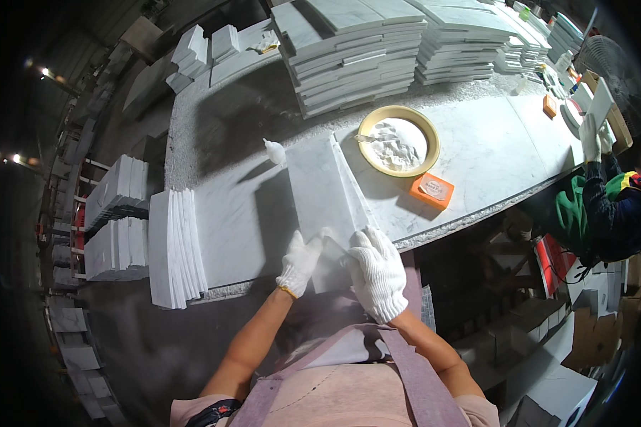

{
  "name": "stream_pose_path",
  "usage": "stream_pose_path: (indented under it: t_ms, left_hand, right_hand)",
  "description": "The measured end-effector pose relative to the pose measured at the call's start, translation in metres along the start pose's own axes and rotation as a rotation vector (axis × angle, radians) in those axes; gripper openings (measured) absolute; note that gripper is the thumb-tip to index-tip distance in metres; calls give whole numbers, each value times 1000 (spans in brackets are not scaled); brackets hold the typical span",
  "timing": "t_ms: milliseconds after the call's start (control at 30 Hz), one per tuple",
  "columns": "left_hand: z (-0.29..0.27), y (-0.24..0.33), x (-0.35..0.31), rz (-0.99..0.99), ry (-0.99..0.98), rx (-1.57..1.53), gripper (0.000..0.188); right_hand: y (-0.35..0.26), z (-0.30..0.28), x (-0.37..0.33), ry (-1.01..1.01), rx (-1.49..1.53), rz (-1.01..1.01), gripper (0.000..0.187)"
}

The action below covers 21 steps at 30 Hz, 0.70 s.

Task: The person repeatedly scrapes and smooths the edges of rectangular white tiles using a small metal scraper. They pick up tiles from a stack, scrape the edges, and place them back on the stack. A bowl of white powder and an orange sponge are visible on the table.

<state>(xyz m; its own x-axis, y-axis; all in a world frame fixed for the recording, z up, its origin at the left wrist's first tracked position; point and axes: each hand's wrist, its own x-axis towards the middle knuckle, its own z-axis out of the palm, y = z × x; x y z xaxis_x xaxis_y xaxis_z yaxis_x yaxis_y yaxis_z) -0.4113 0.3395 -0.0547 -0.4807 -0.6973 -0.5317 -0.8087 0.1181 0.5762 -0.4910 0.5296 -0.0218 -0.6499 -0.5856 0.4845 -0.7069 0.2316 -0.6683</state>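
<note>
A long white-grey marble tile (320,188) points away from me, its near end jutting past the table edge toward my apron. Another marble tile (352,186) shows along its right side, slightly askew. My left hand (300,263), in a white knit glove, grips the near left edge of the tile. On the opposite edge my right hand (377,274), also gloved, is closed with its fingers curled over the side. Its palm side is hidden, so anything small inside it cannot be seen. A white squeeze bottle (275,152) lies near the tile's far left corner.
A yellow bowl (434,139) of white powder and an orange box (431,191) sit to the right on the stone table (224,228). Tall tile stacks (363,67) line the back; upright tiles (174,249) stand left. A co-worker (595,206) handles a tile at far right.
</note>
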Motion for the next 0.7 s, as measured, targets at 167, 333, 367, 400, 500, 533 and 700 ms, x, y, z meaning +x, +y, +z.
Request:
stream_pose_path:
  t_ms: [167,333,367,400,500,533,700]
  left_hand:
    - [7,-15,2,121,77,-351,108]
    - [-22,-5,-1,152,-146,-861,106]
    - [-31,1,-2,174,-166,-874,106]
    - [-39,10,-5,179,-146,-827,106]
    - [-51,49,-19,317,-172,-836,46]
    - [-53,65,-26,418,-207,-818,26]
    - [-52,126,-47,610,227,323,22]
  right_hand:
    - [-1,-6,-12,21,299,345,22]
    - [28,-31,-38,201,637,688,17]
    - [36,-36,-45,212,584,747,17]
    - [44,-41,-53,231,521,770,17]
    - [65,-46,-65,342,555,851,23]
    - [68,-47,-67,358,532,867,22]
    - [65,-44,-61,391,646,738,24]
